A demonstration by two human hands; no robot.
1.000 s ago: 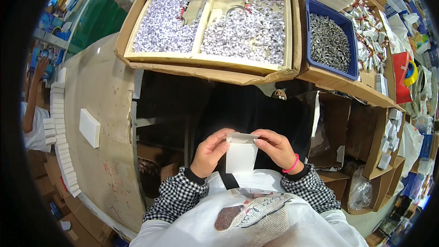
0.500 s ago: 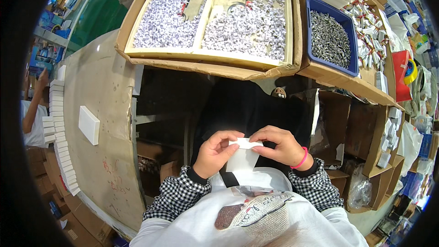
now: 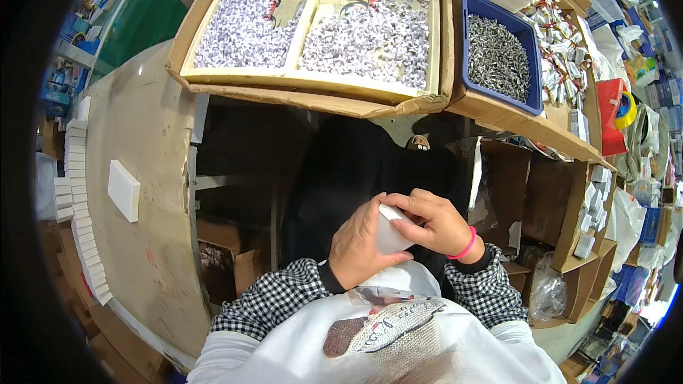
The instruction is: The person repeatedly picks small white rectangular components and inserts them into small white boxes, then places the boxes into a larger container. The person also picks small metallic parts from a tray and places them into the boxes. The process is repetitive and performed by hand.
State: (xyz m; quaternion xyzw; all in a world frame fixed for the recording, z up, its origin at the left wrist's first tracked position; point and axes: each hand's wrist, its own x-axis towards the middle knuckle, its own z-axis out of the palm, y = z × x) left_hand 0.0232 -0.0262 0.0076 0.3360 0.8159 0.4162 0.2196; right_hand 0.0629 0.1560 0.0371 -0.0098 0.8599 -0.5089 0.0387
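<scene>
A small white box [image 3: 390, 237] is held over my lap between both hands. Wrapped along its left side is my left hand [image 3: 358, 247], the thumb across its lower end. My right hand [image 3: 434, 224], with a pink band at the wrist, grips the box's upper end and right edge with bent fingers. The box's underside is hidden by my palms. To my left, another flat white box [image 3: 124, 190] lies by itself on the worn table [image 3: 153, 242].
Small white boxes [image 3: 76, 171] line the table's far left edge. Ahead, a divided wooden tray [image 3: 290, 75] holds many small white pieces. Beside it stands a blue bin [image 3: 466, 64] of small metal parts. Open cardboard boxes [image 3: 548, 185] stand at right, with yellow tape [image 3: 626, 109] beyond.
The white box has turned, and my left hand has gone from pinching its top edge to wrapping its side. The person's arm at far left is no longer visible. My view has shifted slightly.
</scene>
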